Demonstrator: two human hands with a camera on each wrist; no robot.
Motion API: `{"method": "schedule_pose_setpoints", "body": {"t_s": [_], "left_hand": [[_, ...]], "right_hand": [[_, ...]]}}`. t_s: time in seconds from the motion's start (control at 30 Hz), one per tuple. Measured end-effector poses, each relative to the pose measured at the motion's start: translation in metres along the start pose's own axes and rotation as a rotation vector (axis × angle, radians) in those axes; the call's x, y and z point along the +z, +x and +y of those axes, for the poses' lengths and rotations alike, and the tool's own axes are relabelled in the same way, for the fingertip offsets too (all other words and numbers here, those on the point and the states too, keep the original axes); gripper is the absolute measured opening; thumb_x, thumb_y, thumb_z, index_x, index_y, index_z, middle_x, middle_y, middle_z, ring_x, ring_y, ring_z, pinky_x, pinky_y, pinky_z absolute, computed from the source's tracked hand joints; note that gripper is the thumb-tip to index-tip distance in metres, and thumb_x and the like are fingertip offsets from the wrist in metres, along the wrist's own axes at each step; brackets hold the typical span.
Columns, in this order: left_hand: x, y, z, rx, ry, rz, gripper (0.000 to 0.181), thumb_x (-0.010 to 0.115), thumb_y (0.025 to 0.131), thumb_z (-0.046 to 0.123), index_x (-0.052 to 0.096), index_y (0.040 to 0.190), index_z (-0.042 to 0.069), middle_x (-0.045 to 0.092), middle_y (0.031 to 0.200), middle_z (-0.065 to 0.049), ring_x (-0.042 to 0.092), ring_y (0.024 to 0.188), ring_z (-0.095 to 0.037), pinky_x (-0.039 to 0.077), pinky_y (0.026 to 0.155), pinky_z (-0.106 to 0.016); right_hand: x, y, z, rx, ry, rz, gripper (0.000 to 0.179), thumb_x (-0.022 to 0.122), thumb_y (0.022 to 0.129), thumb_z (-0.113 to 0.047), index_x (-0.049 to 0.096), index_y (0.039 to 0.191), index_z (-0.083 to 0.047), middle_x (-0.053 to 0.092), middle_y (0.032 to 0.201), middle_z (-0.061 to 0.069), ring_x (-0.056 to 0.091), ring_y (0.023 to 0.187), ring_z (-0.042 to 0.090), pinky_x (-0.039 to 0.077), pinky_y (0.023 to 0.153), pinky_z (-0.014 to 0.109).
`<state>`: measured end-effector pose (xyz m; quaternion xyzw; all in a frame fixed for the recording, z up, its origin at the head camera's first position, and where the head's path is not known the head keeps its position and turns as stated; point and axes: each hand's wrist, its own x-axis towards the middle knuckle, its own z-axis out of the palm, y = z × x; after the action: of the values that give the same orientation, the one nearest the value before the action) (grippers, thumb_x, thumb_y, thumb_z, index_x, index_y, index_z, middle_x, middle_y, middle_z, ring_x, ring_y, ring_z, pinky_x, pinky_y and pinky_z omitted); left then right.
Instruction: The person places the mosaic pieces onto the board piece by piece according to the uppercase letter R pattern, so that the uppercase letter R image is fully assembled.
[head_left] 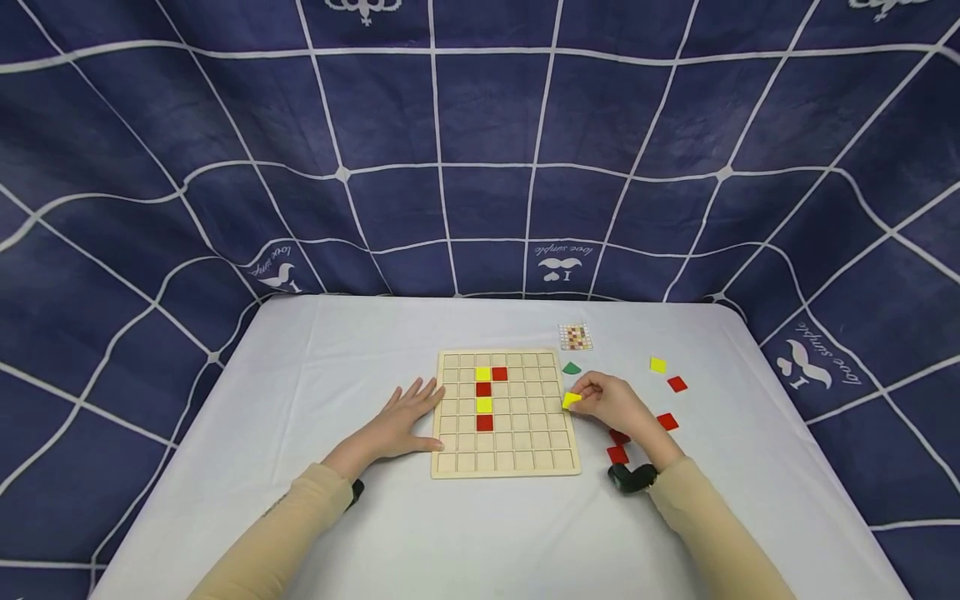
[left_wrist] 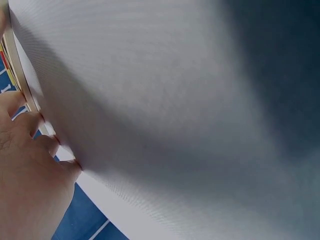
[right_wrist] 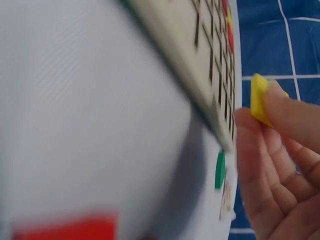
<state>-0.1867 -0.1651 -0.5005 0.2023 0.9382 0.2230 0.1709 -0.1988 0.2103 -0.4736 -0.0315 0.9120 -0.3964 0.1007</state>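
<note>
My right hand (head_left: pixel 609 403) pinches a yellow square tile (head_left: pixel 572 401) between thumb and fingers, at the right edge of a wooden grid board (head_left: pixel 525 468). The same yellow tile (right_wrist: pixel 259 99) shows raised above the table in the right wrist view. With fingers spread, my left hand (head_left: pixel 405 419) rests at the board's left edge, thumb and fingertips on the rim. Within the grid, a yellow tile (head_left: pixel 483 373) has a red tile (head_left: pixel 499 374) to its right. Below them in one column lie a red tile (head_left: pixel 483 389), a yellow tile (head_left: pixel 483 405) and a red tile (head_left: pixel 484 422).
A small printed pattern card (head_left: pixel 575 337) lies beyond the board's upper right corner, with a green piece (head_left: pixel 572 368) nearer. Loose on the right are a yellow tile (head_left: pixel 657 365) and several red tiles (head_left: pixel 677 383), some beside my right wrist. A blue checked curtain (head_left: pixel 480 208) surrounds the white table.
</note>
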Motion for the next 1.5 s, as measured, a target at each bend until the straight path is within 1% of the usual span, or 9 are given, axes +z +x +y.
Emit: {"method": "schedule_pose_setpoints", "body": {"t_s": [0.13,0.27,0.47,0.63,0.87,1.1,1.33,1.43,1.5], "left_hand": [[0.000,0.000,0.001,0.001,0.002,0.003,0.100,0.076,0.078,0.053,0.028,0.156,0.013,0.016,0.165,-0.010,0.003,0.154,-0.033,0.002,0.124,-0.057],[0.000,-0.001,0.001,0.000,-0.002,0.008,0.101,0.077,0.078,0.053,0.028,0.156,0.012,0.016,0.165,-0.010,0.003,0.154,-0.033,0.002,0.124,-0.057],[0.001,0.000,0.001,0.004,0.002,0.013,0.101,0.076,0.078,0.054,0.028,0.156,0.012,0.015,0.165,-0.010,0.004,0.154,-0.033,0.003,0.124,-0.057],[0.001,-0.001,0.001,0.013,0.003,0.011,0.100,0.076,0.078,0.053,0.028,0.156,0.012,0.015,0.165,-0.010,0.003,0.154,-0.033,0.002,0.124,-0.057],[0.000,-0.001,0.003,0.007,0.010,0.023,0.101,0.077,0.077,0.053,0.030,0.155,0.010,0.018,0.164,-0.012,0.006,0.154,-0.035,0.003,0.123,-0.058],[0.000,-0.002,0.004,-0.006,0.007,0.021,0.102,0.077,0.076,0.053,0.029,0.155,0.011,0.017,0.165,-0.012,0.006,0.154,-0.035,0.003,0.123,-0.058],[-0.001,-0.003,0.002,0.017,0.000,0.013,0.099,0.076,0.079,0.051,0.028,0.156,0.010,0.017,0.165,-0.012,0.005,0.154,-0.036,0.003,0.123,-0.058],[-0.001,-0.003,0.001,0.027,0.000,0.011,0.099,0.075,0.080,0.052,0.028,0.156,0.011,0.017,0.165,-0.012,0.004,0.154,-0.036,0.003,0.123,-0.058],[-0.001,-0.002,0.000,0.031,0.000,0.010,0.099,0.075,0.080,0.052,0.027,0.156,0.011,0.016,0.165,-0.012,0.004,0.154,-0.036,0.002,0.123,-0.059]], "right_hand": [[0.012,0.016,-0.014,-0.021,0.043,0.064,0.022,0.081,0.081,-0.016,0.067,0.097,-0.008,0.064,0.086,0.004,0.057,0.073,0.014,0.049,0.065,0.021],[0.023,0.031,-0.028,-0.041,0.072,0.098,0.020,0.080,0.082,-0.014,0.068,0.097,-0.008,0.066,0.087,0.005,0.059,0.073,0.014,0.050,0.066,0.023],[0.039,0.049,-0.039,-0.072,0.053,0.113,0.014,0.078,0.084,-0.013,0.070,0.096,-0.008,0.069,0.088,0.006,0.061,0.075,0.013,0.051,0.068,0.023],[0.049,0.057,-0.044,-0.104,0.023,0.108,0.009,0.075,0.087,-0.012,0.073,0.096,-0.010,0.072,0.089,0.006,0.065,0.077,0.014,0.055,0.072,0.029],[0.055,0.064,-0.048,-0.127,-0.043,0.076,0.008,0.072,0.089,-0.012,0.073,0.097,-0.008,0.071,0.089,0.005,0.065,0.080,0.015,0.056,0.077,0.032],[0.057,0.067,-0.051,-0.141,-0.122,0.081,0.009,0.071,0.090,-0.008,0.075,0.097,-0.007,0.066,0.090,0.007,0.058,0.080,0.017,0.053,0.074,0.031],[0.059,0.066,-0.053,-0.147,-0.194,0.063,0.017,0.070,0.090,-0.007,0.077,0.105,-0.006,0.063,0.097,0.008,0.059,0.088,0.020,0.053,0.079,0.034],[0.058,0.064,-0.053,-0.147,-0.198,0.049,0.019,0.069,0.091,-0.009,0.077,0.109,-0.007,0.063,0.099,0.009,0.059,0.091,0.021,0.053,0.082,0.036],[0.056,0.064,-0.052,-0.141,-0.176,0.048,0.020,0.068,0.092,-0.010,0.076,0.110,-0.007,0.064,0.100,0.009,0.059,0.091,0.021,0.053,0.083,0.036]]}}
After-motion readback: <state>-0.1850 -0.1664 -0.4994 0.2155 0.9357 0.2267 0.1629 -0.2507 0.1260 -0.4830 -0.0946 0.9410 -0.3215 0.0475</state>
